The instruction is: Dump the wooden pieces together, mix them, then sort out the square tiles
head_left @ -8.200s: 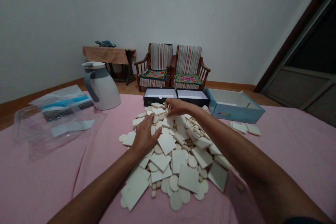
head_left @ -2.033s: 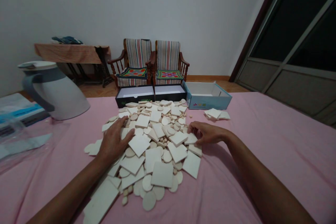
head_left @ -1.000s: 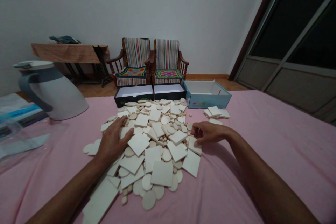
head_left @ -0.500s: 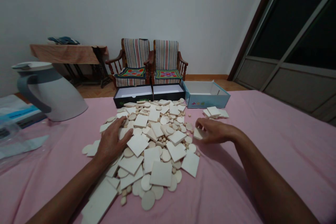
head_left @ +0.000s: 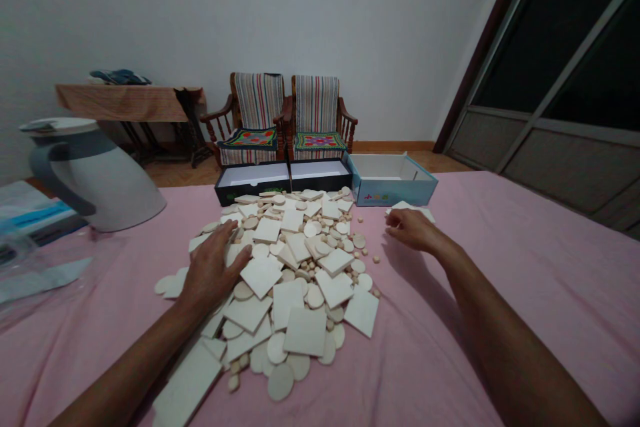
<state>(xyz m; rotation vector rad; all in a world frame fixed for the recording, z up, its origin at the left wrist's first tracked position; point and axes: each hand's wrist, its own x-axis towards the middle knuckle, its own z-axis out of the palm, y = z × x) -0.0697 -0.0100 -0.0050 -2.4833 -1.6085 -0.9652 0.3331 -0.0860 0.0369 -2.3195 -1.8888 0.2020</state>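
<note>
A big heap of pale wooden pieces (head_left: 305,331), square tiles, round discs and small beads, covers the middle of the pink cloth. My left hand (head_left: 213,267) rests on the heap's left side, fingers spread, thumb apart, holding nothing visible. To the right of the heap, my right hand (head_left: 413,230) is over a small group of square tiles (head_left: 425,212) in front of the light blue box (head_left: 395,190). Its fingers are curled together. The hand covers most of that group, and whatever lies between its fingertips is hidden.
Two black-sided trays (head_left: 255,180) with white insides stand behind the heap, beside the blue box. A grey-and-white jug (head_left: 110,180) and clear plastic packaging (head_left: 45,280) are at the left. Two wooden armchairs (head_left: 285,113) stand beyond the pink cloth (head_left: 450,340).
My right hand has moved away from the heap's right edge, farther back and right, to the small tile group. Earlier a pale square tile showed in its fingers. My left hand stays put.
</note>
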